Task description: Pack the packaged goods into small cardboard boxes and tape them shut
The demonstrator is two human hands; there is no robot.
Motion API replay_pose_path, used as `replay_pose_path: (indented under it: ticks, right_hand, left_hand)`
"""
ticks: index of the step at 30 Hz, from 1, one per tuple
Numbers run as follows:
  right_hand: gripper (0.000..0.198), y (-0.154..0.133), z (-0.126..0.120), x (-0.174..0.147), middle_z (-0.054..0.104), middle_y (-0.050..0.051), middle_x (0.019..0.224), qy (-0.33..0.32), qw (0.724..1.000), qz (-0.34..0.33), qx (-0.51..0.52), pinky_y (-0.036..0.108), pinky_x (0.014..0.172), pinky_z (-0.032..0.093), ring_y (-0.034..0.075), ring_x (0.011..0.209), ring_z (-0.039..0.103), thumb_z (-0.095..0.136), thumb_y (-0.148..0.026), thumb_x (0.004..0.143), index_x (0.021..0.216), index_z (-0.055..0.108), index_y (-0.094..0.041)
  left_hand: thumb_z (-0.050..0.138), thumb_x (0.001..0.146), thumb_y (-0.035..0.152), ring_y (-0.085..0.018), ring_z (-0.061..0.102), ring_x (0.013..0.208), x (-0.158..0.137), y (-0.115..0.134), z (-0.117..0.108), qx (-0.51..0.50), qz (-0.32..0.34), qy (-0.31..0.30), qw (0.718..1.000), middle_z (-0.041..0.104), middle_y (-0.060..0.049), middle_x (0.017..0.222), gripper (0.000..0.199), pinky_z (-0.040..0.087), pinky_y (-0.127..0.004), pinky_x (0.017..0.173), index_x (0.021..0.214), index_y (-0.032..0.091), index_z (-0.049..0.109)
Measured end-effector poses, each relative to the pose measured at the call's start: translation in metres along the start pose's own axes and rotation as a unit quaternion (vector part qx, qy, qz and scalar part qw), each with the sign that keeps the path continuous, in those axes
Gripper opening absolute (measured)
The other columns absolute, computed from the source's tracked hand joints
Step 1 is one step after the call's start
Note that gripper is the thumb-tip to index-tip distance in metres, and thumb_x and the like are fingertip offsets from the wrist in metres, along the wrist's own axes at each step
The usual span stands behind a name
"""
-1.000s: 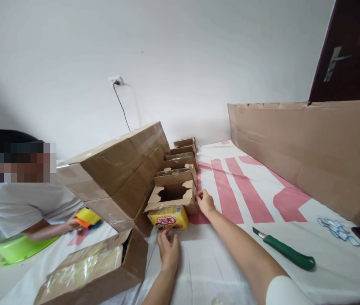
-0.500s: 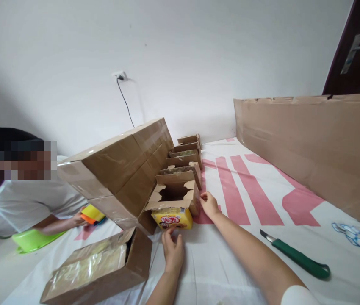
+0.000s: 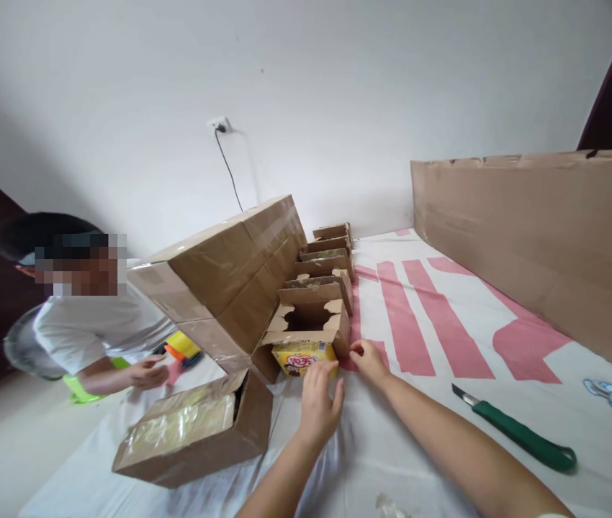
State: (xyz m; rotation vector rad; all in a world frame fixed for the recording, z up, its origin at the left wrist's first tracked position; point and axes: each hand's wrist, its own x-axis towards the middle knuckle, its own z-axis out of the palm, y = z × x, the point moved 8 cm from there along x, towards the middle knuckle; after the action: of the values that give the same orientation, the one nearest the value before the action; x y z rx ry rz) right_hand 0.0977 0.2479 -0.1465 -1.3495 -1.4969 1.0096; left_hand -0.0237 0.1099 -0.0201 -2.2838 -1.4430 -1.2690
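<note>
A smooth, printed yellow carton [image 3: 291, 357], oblong, stood against a hollow brown cardboard box [image 3: 306, 336], face toward the wearer, long axis left to right. The half-spread left hand [image 3: 321, 403] overlapped its right end, contact unclear; the right hand [image 3: 369, 362] bunched its fingertips beside the box, any hold indiscernible. A green-handled knife [image 3: 522, 435] lay rightward on wrinkled cloth [image 3: 363, 450].

On the yellow cream-puff carton [image 3: 311, 350], at the near side of the open cardboard box [image 3: 344, 330], the logo [image 3: 298, 361] reads "泡芙"; the barcode [image 3: 322, 345] is too small to read.
</note>
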Motion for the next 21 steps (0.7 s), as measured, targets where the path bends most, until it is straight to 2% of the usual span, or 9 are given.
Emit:
replay_pose_path:
  ticks: [2, 4, 5, 6, 7, 9, 11, 15, 21]
  right_hand:
    - [0.032, 0.003, 0.003, -0.008, 0.062, 0.008, 0.120, -0.002, 1.000, 0.011, -0.004, 0.042, 0.085, 0.054, 0.021, 0.100, 0.063, 0.059, -0.035, 0.093, 0.119, 0.059, -0.017]
    - [0.032, 0.005, 0.004, -0.015, 0.062, 0.008, 0.119, -0.003, 1.000, 0.016, -0.006, 0.042, 0.085, 0.054, 0.021, 0.100, 0.063, 0.059, -0.035, 0.093, 0.119, 0.059, -0.017]
    - [0.032, 0.005, 0.005, -0.018, 0.062, 0.008, 0.119, -0.005, 1.000, 0.016, -0.007, 0.042, 0.085, 0.054, 0.021, 0.100, 0.063, 0.059, -0.035, 0.093, 0.119, 0.059, -0.017]
    - [0.032, 0.004, 0.006, -0.021, 0.062, 0.008, 0.119, -0.008, 1.000, 0.017, -0.008, 0.042, 0.085, 0.054, 0.021, 0.100, 0.063, 0.059, -0.035, 0.093, 0.119, 0.059, -0.017]
    - [0.031, 0.004, 0.006, -0.022, 0.062, 0.008, 0.119, -0.011, 1.000, 0.018, -0.009, 0.042, 0.085, 0.054, 0.021, 0.100, 0.063, 0.059, -0.035, 0.093, 0.119, 0.059, -0.017]
    - [0.031, 0.003, 0.006, -0.023, 0.062, 0.008, 0.119, -0.015, 1.000, 0.024, -0.011, 0.042, 0.085, 0.054, 0.020, 0.099, 0.063, 0.059, -0.035, 0.093, 0.119, 0.059, -0.018]
    - [0.032, 0.003, 0.005, -0.022, 0.062, 0.008, 0.120, -0.016, 0.999, 0.029, -0.011, 0.042, 0.085, 0.054, 0.021, 0.100, 0.063, 0.059, -0.035, 0.093, 0.119, 0.059, -0.018]
    - [0.032, 0.003, 0.000, -0.016, 0.061, 0.008, 0.121, -0.012, 0.999, 0.034, 0.006, 0.042, 0.085, 0.054, 0.021, 0.101, 0.063, 0.059, -0.035, 0.093, 0.120, 0.058, -0.018]
    - [0.032, 0.004, -0.005, 0.007, 0.061, 0.008, 0.122, 0.002, 0.997, 0.041, 0.059, 0.042, 0.086, 0.054, 0.021, 0.102, 0.062, 0.058, -0.035, 0.093, 0.121, 0.058, -0.019]
  left_hand:
    - [0.050, 0.090, 0.022, -0.024, 0.059, 0.105, 0.036, 0.020, -0.008, 0.031, 0.030, -0.006, 0.999, 0.065, -0.010, 0.106, 0.020, 0.045, -0.042, 0.096, 0.107, 0.019, 0.059]
    - [0.050, 0.089, 0.028, -0.027, 0.057, 0.111, 0.079, 0.026, -0.009, 0.082, -0.010, -0.036, 0.996, 0.064, -0.013, 0.111, 0.019, 0.042, -0.043, 0.100, 0.102, 0.018, 0.062]
    - [0.050, 0.090, 0.032, -0.029, 0.055, 0.116, 0.098, 0.020, -0.004, 0.117, -0.067, -0.078, 0.988, 0.063, -0.014, 0.117, 0.025, 0.039, -0.045, 0.103, 0.106, 0.017, 0.062]
    - [0.050, 0.090, 0.037, -0.031, 0.052, 0.121, 0.114, 0.009, 0.007, 0.149, -0.138, -0.149, 0.968, 0.062, -0.016, 0.121, 0.031, 0.037, -0.046, 0.104, 0.110, 0.016, 0.061]
    - [0.049, 0.091, 0.044, -0.033, 0.049, 0.126, 0.122, -0.004, 0.021, 0.170, -0.211, -0.240, 0.932, 0.060, -0.017, 0.125, 0.038, 0.036, -0.046, 0.105, 0.114, 0.015, 0.059]
    - [0.060, 0.083, 0.051, -0.036, 0.056, 0.118, 0.139, -0.019, 0.042, 0.166, -0.264, -0.315, 0.896, 0.065, -0.020, 0.115, 0.047, 0.043, -0.045, 0.098, 0.109, 0.012, 0.063]
    - [0.070, 0.078, 0.047, -0.033, 0.063, 0.106, 0.144, -0.035, 0.065, 0.149, -0.306, -0.376, 0.862, 0.068, -0.019, 0.106, 0.045, 0.049, -0.039, 0.089, 0.102, 0.009, 0.065]
    - [0.062, 0.090, 0.037, -0.023, 0.064, 0.099, 0.131, -0.062, 0.097, 0.115, -0.364, -0.456, 0.804, 0.063, -0.010, 0.115, 0.035, 0.055, -0.040, 0.084, 0.115, 0.012, 0.060]
    - [0.059, 0.092, 0.036, -0.023, 0.062, 0.104, 0.121, -0.080, 0.109, 0.079, -0.373, -0.484, 0.787, 0.060, -0.008, 0.121, 0.036, 0.054, -0.043, 0.086, 0.121, 0.016, 0.057]
